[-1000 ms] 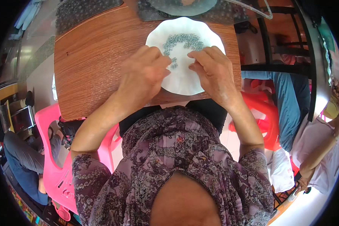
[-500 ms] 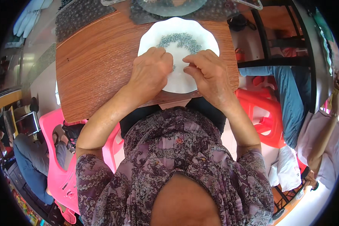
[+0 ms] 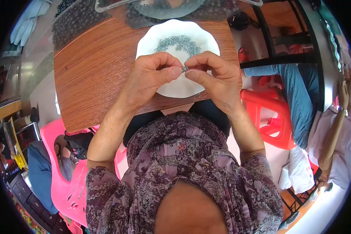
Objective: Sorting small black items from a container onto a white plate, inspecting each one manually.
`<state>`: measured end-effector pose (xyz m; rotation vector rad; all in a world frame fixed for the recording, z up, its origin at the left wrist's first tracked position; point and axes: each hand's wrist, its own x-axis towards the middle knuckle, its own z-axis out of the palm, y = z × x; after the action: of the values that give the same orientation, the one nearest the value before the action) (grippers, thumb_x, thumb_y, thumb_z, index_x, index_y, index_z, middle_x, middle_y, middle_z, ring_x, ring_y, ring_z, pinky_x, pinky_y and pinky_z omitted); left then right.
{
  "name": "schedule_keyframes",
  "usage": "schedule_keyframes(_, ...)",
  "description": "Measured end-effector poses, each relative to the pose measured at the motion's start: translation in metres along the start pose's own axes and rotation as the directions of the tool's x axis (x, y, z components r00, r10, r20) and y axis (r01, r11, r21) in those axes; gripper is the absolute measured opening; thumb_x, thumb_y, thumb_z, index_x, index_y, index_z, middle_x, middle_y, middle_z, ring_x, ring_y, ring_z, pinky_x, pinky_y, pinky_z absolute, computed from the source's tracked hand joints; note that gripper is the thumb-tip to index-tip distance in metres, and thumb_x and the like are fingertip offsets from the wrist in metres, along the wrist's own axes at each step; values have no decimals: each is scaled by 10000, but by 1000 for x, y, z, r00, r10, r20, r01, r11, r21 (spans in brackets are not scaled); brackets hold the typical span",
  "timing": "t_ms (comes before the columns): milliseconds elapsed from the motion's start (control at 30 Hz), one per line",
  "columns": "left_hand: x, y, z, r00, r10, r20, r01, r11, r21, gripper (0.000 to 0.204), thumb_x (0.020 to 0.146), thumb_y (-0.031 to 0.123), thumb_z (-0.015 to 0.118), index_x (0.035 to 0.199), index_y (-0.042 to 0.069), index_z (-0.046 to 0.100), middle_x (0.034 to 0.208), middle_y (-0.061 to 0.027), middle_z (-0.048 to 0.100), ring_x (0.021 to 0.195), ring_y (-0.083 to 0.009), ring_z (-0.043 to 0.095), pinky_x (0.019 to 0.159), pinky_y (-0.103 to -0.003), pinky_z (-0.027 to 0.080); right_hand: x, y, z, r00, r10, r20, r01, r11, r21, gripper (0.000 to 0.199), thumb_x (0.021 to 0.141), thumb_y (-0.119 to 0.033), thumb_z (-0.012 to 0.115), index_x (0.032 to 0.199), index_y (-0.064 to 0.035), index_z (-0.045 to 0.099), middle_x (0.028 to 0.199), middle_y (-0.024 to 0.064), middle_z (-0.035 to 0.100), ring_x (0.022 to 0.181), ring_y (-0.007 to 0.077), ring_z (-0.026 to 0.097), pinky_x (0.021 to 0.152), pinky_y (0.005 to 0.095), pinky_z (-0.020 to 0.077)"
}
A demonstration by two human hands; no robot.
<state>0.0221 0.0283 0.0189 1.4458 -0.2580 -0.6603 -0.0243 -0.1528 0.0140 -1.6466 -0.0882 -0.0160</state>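
Left hand: your left hand (image 3: 154, 76) is raised just above the plate, thumb and fingers pinched together on a tiny grey piece (image 3: 185, 69).
Right hand: your right hand (image 3: 214, 76) meets the left one fingertip to fingertip, pinching the same piece from the other side.
Tiny grey piece: it sits between the two sets of fingertips, over the middle of the plate; it is too small to tell its shape.
Plate: a white plate with a wavy rim (image 3: 148, 35) lies on the tabletop straight under your hands, partly hidden by them.
Grey bits: a ring-shaped heap of small grey bits (image 3: 178, 42) lies on the far half of the plate, just beyond your fingers and apart from them.
Tabletop: the brown wood-grain tabletop (image 3: 93, 74) carries the plate; its near edge runs just in front of your body.
Far edge: a clear glass dish (image 3: 163, 6) stands beyond the plate, on dark speckled mats (image 3: 72, 21).
Left side: pink plastic chairs (image 3: 62, 175) stand beside your left arm, lower than the tabletop.
Right side: a red plastic stool (image 3: 267, 113) stands by your right elbow, with a leg in blue trousers (image 3: 296, 93) just beyond it.
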Motion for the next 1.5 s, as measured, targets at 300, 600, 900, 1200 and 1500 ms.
schedule_keyframes(300, 1, -6, 7, 999, -28, -17, 27, 997, -77, 173, 853, 182, 602, 864, 10, 618, 732, 22, 555, 663, -51, 458, 599, -191, 379, -1, 3, 1, 992, -121, -22, 120, 992, -23, 175, 738, 54, 658, 903, 11, 618, 854, 22, 605, 782, 75, 540, 711, 202, 423)
schedule_keyframes(600, 1, -5, 17, 997, -53, -52, 49, 995, -85, 177, 864, 191, 574, 799, 30, 609, 685, 20, 544, 611, -55, 449, 553, -195, 359, -8, 9, 3, 995, -30, -99, 45, 987, 157, 166, 747, 52, 652, 897, -2, 605, 862, 13, 597, 783, 78, 554, 731, 210, 440)
schedule_keyframes(900, 5, -5, 17, 986, -141, -93, 139, 990, -28, 237, 815, 232, 544, 720, 22, 599, 627, 5, 511, 589, -75, 456, 523, -217, 354, -5, 8, 5, 987, 32, -160, 4, 976, 220, 180, 746, 56, 648, 910, 4, 595, 860, 18, 606, 771, 74, 555, 722, 201, 445)
schedule_keyframes(1200, 5, -13, 24, 957, 284, -59, -138, 625, 769, 184, 801, 158, 570, 821, -24, 585, 822, -164, 597, 749, -342, 575, 659, -407, 449, -6, 15, 4, 984, -56, -170, 70, 995, 77, 189, 735, 71, 650, 904, 0, 605, 853, 4, 587, 758, 61, 519, 703, 192, 422)
schedule_keyframes(1500, 0, -9, 23, 956, 249, -155, -220, 958, 183, 114, 826, 11, 581, 935, -15, 603, 847, -42, 587, 792, -83, 549, 697, -210, 446, -5, 12, 6, 986, -48, -158, 52, 998, 21, 183, 725, 71, 657, 888, 5, 604, 847, 6, 583, 747, 60, 512, 681, 191, 419)
